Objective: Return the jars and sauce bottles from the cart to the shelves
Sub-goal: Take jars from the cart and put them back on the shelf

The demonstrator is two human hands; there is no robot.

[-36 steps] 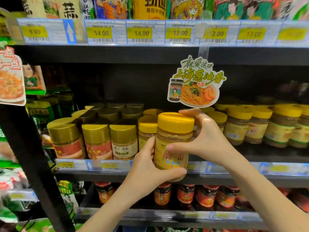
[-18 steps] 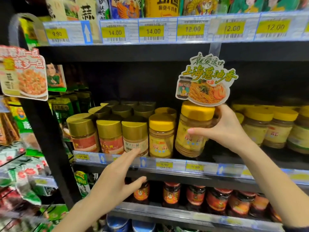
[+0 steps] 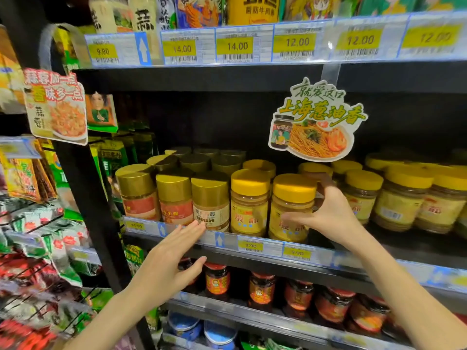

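A yellow-lidded jar [image 3: 290, 198] with a yellow label stands on the middle shelf [image 3: 252, 246], at the front of its row beside a matching jar [image 3: 249, 203]. My right hand [image 3: 331, 215] wraps around the jar's right side, thumb across its label and fingers behind it. My left hand [image 3: 169, 263] hovers below and left of the jars, fingers spread, holding nothing, its fingertips near the shelf's price rail. The cart is out of view.
Gold-lidded jars [image 3: 174, 195] fill the shelf's left part, more yellow-lidded jars [image 3: 401, 198] the right. A noodle promo sign [image 3: 316, 122] hangs just above my right hand. Red-lidded sauce jars [image 3: 260, 289] sit one shelf down. Snack packets [image 3: 38, 248] hang on racks at left.
The jar went from both hands in front of the shelf onto the shelf beside its twin. My left hand let go and dropped away; my right hand stays on it.
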